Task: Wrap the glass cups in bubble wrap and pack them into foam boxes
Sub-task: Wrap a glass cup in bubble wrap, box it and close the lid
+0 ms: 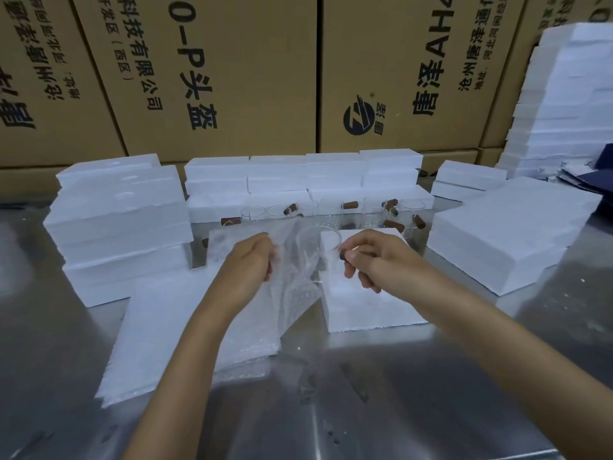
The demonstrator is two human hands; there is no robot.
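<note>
Right hand [366, 257]: thumb and fingers curled tight, pinching the brown handle [345, 255] of a glass cup [318, 250], cup hanging just left of the fingertips, above the near foam box [361, 310]. Left hand [247, 263]: fingers bent narrow, gripping a bubble wrap sheet [295, 287] that drapes between both sets of fingers, touching the cup. Beyond the knuckles, more glass cups [374, 212] upright on the steel table [331, 410], before stacked foam boxes [305, 180].
</note>
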